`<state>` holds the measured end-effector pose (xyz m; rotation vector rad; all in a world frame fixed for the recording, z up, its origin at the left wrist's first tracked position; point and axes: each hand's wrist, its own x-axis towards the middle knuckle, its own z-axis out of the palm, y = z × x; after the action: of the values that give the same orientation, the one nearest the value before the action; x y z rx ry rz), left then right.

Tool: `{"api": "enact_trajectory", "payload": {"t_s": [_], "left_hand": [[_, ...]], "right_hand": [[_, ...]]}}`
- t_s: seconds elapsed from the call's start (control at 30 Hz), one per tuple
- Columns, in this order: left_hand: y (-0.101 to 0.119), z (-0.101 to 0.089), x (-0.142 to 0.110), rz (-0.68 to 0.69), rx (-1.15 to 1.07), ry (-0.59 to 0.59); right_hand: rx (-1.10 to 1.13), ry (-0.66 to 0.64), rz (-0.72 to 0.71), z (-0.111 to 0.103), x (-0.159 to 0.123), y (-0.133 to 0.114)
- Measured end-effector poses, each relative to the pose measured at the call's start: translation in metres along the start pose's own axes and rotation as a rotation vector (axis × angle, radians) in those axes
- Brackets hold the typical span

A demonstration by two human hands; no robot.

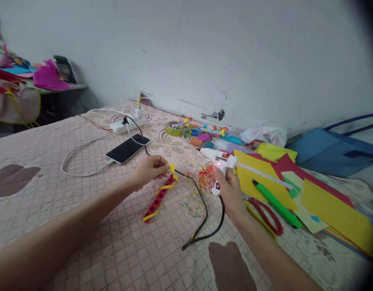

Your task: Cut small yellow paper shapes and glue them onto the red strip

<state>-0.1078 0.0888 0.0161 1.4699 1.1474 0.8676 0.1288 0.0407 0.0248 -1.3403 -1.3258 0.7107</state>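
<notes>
My left hand is closed in a pinch on the upper end of a red paper strip with yellow bands, whose lower end rests on the bedcover. My right hand is wrapped round the grip of a white hot glue gun, its nozzle pointing left and a red light showing on its body. A glue stick pokes out of the gun's back, and the black cord loops down across the cover. Small paper scraps lie between my two hands.
A phone charges beside a white power strip. Right of the glue gun lie yellow and red paper sheets, a green marker and red-handled scissors. A tape roll, craft bits and a blue bag sit near the wall.
</notes>
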Motion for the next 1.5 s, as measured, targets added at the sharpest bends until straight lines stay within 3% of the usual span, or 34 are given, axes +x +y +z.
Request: {"api": "enact_trajectory", "payload": {"t_s": [0.2,0.4,0.77,0.9,1.2,1.5], "left_hand": [[0.002,0.005,-0.001,-0.050,-0.074,0.002],[0.010,0.007,-0.006,-0.072,-0.154,-0.003],[0.014,0.007,-0.010,0.015,-0.173,-0.060],[0.015,0.008,-0.012,0.030,-0.180,-0.057],[0.013,0.005,-0.010,-0.003,-0.144,0.004],[0.004,-0.003,-0.004,-0.066,-0.092,0.014]], "right_hand": [[0.025,-0.107,0.165,-0.009,-0.016,-0.003],[0.090,-0.100,0.192,-0.009,-0.018,-0.002],[0.412,-0.325,0.261,-0.008,-0.023,-0.008],[0.468,-0.333,0.289,-0.009,-0.022,-0.005],[0.449,-0.324,0.264,-0.010,-0.022,-0.003],[0.270,-0.298,0.237,-0.012,-0.021,-0.005]]}}
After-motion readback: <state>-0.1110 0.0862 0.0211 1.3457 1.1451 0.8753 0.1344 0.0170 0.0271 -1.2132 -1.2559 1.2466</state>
